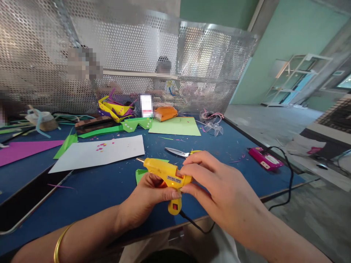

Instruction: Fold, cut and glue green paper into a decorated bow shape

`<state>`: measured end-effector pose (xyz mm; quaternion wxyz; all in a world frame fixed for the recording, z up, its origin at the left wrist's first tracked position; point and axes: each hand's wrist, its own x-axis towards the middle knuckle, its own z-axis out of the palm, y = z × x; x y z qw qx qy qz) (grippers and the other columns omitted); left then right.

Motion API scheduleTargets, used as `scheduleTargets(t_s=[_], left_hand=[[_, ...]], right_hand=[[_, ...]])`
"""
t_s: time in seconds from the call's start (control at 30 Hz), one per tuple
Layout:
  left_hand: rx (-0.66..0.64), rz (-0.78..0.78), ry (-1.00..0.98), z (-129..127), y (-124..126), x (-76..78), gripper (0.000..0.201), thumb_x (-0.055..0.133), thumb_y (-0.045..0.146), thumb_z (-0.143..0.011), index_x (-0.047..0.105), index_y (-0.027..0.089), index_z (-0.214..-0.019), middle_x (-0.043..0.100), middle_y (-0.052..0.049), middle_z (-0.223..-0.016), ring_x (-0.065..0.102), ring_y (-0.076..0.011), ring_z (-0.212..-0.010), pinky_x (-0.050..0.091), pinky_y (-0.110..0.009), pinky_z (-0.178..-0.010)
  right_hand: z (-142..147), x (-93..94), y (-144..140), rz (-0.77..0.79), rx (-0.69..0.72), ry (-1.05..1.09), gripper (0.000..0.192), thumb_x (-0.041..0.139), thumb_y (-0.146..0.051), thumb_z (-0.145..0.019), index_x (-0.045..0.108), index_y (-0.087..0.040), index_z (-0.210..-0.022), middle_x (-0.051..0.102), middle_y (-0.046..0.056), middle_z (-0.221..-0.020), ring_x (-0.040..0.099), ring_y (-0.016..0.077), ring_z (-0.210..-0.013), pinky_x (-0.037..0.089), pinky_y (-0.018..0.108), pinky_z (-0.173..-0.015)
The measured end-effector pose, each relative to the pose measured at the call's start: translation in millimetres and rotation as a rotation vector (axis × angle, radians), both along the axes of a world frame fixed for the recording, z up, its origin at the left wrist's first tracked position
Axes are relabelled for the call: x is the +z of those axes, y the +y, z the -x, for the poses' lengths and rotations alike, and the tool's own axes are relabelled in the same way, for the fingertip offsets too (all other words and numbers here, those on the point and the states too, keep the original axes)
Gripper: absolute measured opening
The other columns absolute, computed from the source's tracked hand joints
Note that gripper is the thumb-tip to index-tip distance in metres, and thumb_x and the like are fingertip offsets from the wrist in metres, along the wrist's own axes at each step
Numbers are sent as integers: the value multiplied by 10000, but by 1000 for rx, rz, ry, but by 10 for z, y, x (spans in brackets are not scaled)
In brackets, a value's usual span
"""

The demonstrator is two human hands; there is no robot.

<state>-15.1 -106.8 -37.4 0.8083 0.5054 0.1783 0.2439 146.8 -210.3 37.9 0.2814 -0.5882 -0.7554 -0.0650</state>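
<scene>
Yellow glue gun (167, 174) clamped in left hand (148, 199), right hand (219, 190) fingertips pinching its rear; scissors (178, 152) just beyond, white paper (98, 152) further left.

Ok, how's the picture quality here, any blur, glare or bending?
Head view: glue gun and both hands sharp; daylight glares off the perforated metal screen; table edges bend from the wide lens; faces behind are pixelated.

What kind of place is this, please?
Probably a shared craft workshop. Both hands hold a yellow glue gun over a blue table strewn with coloured paper and scissors; a perforated metal screen divides it from other people.
</scene>
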Motion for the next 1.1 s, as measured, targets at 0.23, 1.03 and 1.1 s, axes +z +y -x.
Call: scheduleTargets(t_s=[0.23,1.03,1.1], left_hand=[[-14,-7,12,19,-5,-6,227,854,220,-663,776,205,-876,758,6,-847,631,-121,-754,515,-228,-712],[5,-14,-6,-14,20,24,231,847,235,-668,789,225,-892,771,9,-871,653,-129,-809,499,-216,-767],[12,-4,5,-9,16,27,223,852,234,-661,791,228,-876,767,14,-815,654,-122,-765,504,-213,-753]], right_hand=[[-11,52,-6,75,50,56,145,562,-183,-923,701,-194,-964,655,30,-977,643,131,-755,524,258,-685],[-51,-14,-46,-9,-94,6,397,710,-106,-757,562,-167,-1120,666,52,-1065,676,178,-812,540,278,-643],[-75,-36,-116,-53,-166,-70,346,697,-134,-764,558,-167,-1079,689,45,-979,675,186,-725,520,285,-571]])
